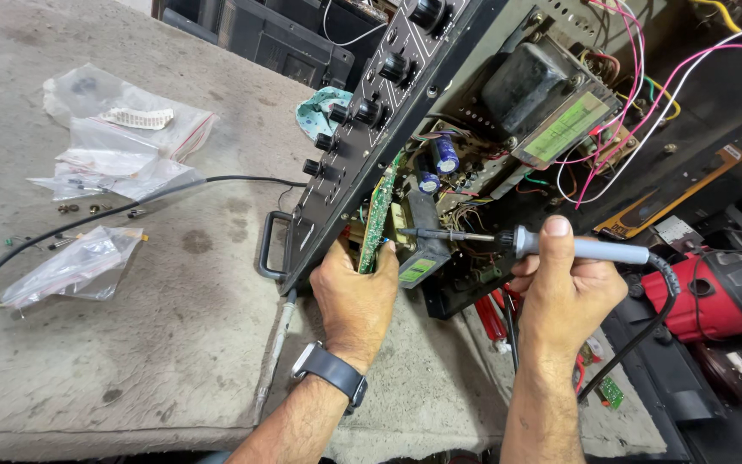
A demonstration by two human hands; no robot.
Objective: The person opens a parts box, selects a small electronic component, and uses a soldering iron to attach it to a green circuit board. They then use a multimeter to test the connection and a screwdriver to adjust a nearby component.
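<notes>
Left hand (355, 296) clamped around lower edge of green circuit board (379, 216), keeping it turned out of open amplifier chassis (440, 172) on bench (130, 344). Right hand (562, 296) wrapped around soldering iron (551, 247), tip close to left fingers and thin wires. Possible burn or melted insulation if tip slips. Farther back, plastic bags (105, 146) with small parts.
</notes>
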